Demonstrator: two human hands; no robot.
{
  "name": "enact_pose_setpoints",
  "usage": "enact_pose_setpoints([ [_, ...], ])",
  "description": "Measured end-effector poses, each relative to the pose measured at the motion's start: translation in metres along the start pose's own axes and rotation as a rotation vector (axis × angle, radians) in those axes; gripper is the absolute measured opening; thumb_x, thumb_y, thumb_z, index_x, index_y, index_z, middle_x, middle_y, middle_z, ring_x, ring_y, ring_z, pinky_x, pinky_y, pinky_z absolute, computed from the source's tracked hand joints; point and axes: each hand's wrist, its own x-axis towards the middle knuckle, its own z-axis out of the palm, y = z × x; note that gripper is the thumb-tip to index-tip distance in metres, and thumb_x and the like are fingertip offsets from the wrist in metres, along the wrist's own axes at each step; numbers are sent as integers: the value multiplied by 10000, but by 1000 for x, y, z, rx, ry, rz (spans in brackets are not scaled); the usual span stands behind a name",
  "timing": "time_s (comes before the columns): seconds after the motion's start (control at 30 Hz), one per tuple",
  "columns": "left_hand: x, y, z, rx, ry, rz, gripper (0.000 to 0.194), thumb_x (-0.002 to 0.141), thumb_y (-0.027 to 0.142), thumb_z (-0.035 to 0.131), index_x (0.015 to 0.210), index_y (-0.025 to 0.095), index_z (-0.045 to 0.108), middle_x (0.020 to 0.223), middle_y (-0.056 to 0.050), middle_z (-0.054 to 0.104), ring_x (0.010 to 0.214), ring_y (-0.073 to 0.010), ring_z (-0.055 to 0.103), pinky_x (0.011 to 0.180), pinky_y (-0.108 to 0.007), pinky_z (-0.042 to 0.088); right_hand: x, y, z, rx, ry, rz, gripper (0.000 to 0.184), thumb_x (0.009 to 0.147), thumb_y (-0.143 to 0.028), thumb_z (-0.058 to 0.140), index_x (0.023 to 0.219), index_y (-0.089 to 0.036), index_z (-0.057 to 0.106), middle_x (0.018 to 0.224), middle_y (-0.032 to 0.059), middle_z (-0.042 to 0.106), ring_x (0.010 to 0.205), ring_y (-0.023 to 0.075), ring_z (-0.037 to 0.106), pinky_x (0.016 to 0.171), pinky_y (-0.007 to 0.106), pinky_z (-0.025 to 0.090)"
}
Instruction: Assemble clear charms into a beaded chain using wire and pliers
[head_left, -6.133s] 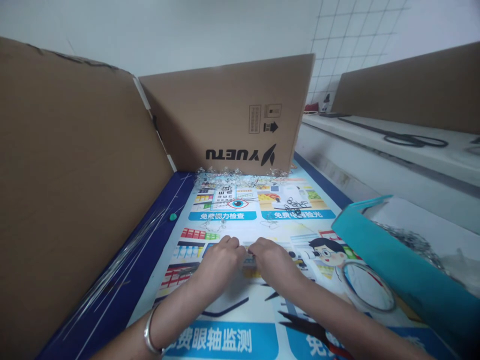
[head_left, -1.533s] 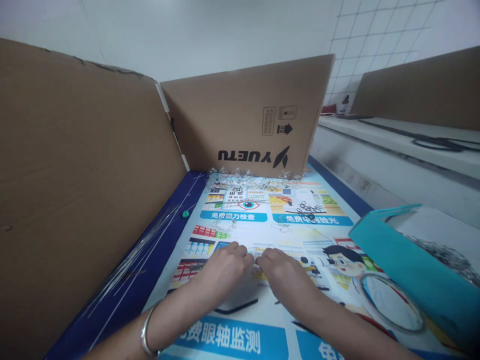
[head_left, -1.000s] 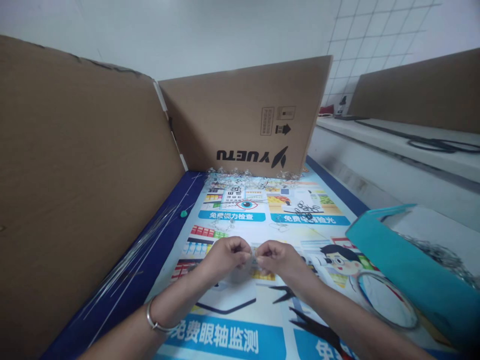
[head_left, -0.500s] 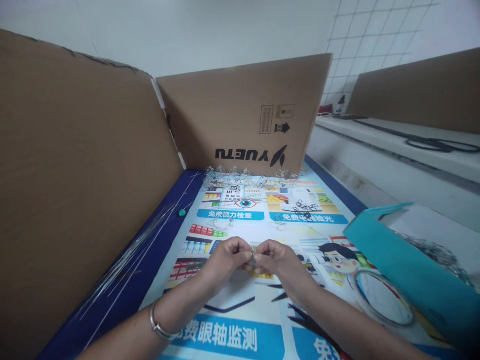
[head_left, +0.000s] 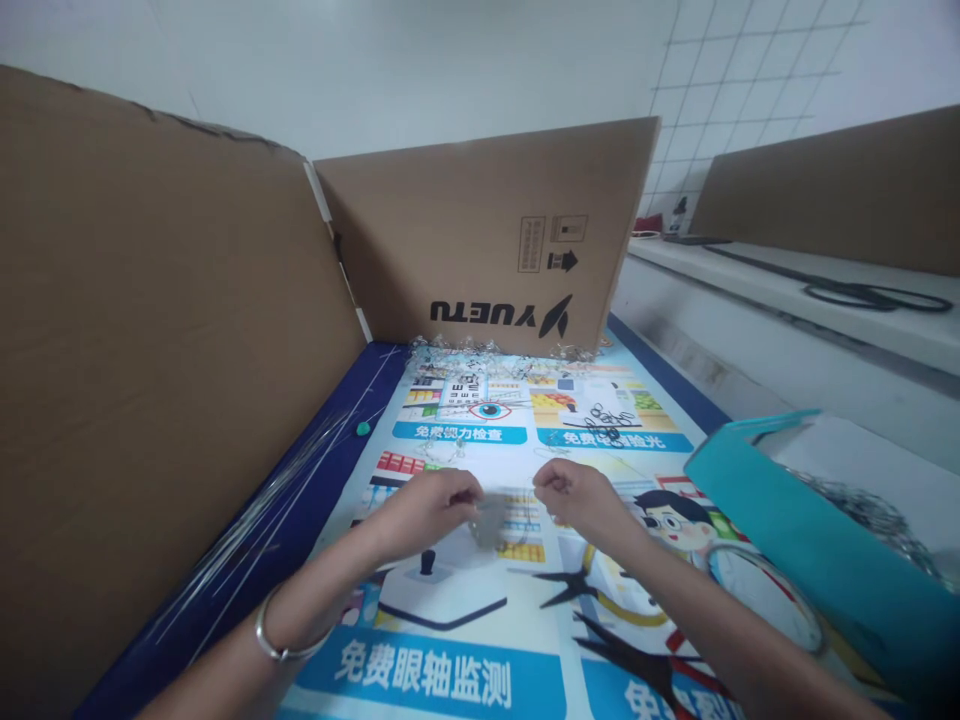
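Note:
My left hand (head_left: 429,505) and my right hand (head_left: 574,492) hover a little above the printed poster mat (head_left: 465,680), fingers pinched and a hand's width apart. A thin, faint strand seems to run between the two pinches. A small greyish, blurred piece (head_left: 491,522) hangs from it, just right of my left fingertips. A silver bangle (head_left: 271,640) sits on my left wrist.
Cardboard walls stand at the left (head_left: 150,330) and back (head_left: 480,240). Small clear bits (head_left: 487,350) lie along the back wall, black rings (head_left: 606,418) on the mat, a green bead (head_left: 363,428) and thin wires (head_left: 262,510) at left. A teal box (head_left: 795,540) holding metal pieces is at right.
My hands were together, pinching at one spot low over the mat. They have lifted slightly and pulled apart sideways, and the small greyish piece now hangs between them.

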Motion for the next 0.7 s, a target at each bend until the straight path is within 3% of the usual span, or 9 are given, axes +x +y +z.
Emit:
enact_pose_setpoints([
  [0.1,-6,-8,-19,475,-58,-72,125,729,220,470,720,170,585,792,-54,634,723,-180,558,611,-257,369,8,12,-8,-163,34,22,123,691,-201,476,792,-205,548,641,-30,572,555,99,529,507,204,374],
  [0.2,-7,-20,-25,677,-158,-135,119,701,229,495,721,173,598,791,-72,652,723,-208,581,582,-259,367,10,17,-9,-244,12,23,148,656,-150,487,778,-203,552,623,-31,576,567,105,527,516,204,337],
  [0.4,0,-40,-15,728,-224,-95,137,687,208,479,712,179,610,748,-70,657,684,-213,588,540,-252,355,8,17,-4,-375,8,-1,140,689,-183,492,815,-205,548,680,-9,595,638,127,540,564,216,320],
  [0.7,-2,-42,-18,709,-236,-60,160,705,193,445,673,162,598,647,-53,618,575,-154,535,498,-228,316,6,15,-4,-423,-18,-44,133,758,-277,460,847,-216,539,707,0,613,642,141,550,550,222,308],
])
